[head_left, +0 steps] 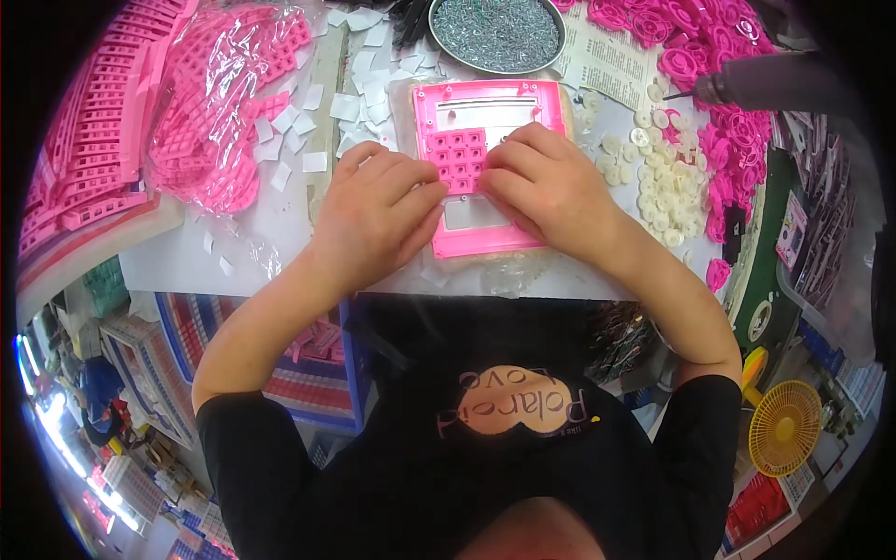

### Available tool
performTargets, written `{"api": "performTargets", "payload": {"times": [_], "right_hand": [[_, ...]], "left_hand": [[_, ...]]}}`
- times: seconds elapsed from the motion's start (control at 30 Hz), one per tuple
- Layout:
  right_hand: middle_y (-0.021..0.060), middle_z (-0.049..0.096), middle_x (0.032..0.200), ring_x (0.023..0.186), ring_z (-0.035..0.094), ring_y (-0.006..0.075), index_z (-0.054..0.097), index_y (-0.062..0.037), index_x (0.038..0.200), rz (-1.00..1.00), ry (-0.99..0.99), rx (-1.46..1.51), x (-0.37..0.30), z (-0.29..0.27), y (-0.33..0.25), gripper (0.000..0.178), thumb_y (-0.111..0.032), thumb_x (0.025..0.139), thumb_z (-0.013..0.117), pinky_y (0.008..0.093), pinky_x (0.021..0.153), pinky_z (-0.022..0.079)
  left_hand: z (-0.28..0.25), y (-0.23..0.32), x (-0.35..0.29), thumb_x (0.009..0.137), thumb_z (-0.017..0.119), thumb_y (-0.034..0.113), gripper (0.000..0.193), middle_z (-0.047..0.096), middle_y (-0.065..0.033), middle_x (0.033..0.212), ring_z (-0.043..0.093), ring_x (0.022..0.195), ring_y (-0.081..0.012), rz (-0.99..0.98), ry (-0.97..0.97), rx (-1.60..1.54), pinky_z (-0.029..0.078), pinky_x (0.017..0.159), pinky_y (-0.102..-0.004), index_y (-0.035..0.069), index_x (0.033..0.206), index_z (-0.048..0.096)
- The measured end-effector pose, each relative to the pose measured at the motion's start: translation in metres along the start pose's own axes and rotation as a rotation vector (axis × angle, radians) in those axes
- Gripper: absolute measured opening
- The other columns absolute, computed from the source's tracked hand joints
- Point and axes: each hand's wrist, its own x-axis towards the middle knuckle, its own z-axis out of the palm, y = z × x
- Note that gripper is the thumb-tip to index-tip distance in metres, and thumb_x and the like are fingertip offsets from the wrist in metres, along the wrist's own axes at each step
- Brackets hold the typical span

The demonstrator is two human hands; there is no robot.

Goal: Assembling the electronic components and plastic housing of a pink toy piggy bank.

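Note:
A pink rectangular plastic housing (467,245) lies in front of me on a padded block, with clear windows in its upper and lower parts. On its middle sits a small pink grid piece (457,154) with rows of square holes, like a keypad. My left hand (383,205) has its fingers curled at the grid's left edge. At the right edge my right hand (551,187) grips it with bent fingers, covering part of the housing's right side. Thumb contact is partly hidden on both hands.
A round tray (434,37) of small metal screws stands behind the housing. White round parts (667,191) and pink ring-shaped parts (719,149) are heaped at right, below a dark power screwdriver (747,82). Leftward are a clear bag (210,121) of pink grids and scattered white paper squares (315,161).

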Motion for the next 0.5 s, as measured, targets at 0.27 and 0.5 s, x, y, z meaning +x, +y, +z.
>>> {"api": "performTargets", "payload": {"times": [0.27,0.5], "right_hand": [[0.0078,0.066,0.109,0.102,0.060,0.0301,0.072,-0.0098,0.109,0.013,0.020,-0.002,-0.005,-0.004,-0.016,0.034,-0.014,0.076,0.077,0.0390,0.085,0.054],[0.0075,0.065,0.114,0.106,0.058,0.0304,0.072,-0.0130,0.116,0.021,0.004,0.017,-0.006,-0.010,-0.010,0.042,-0.020,0.075,0.079,0.0410,0.088,0.053]], "left_hand": [[0.000,0.002,-0.010,0.076,0.077,0.013,0.030,0.069,-0.0008,0.108,0.065,0.097,-0.0185,0.049,0.031,0.124,0.044,0.095,-0.0423,0.010,0.106,0.072],[-0.026,-0.007,-0.005,0.077,0.073,0.006,0.029,0.070,-0.0057,0.108,0.063,0.094,-0.0235,-0.095,0.087,-0.043,0.045,0.087,-0.0418,0.010,0.106,0.072]]}}
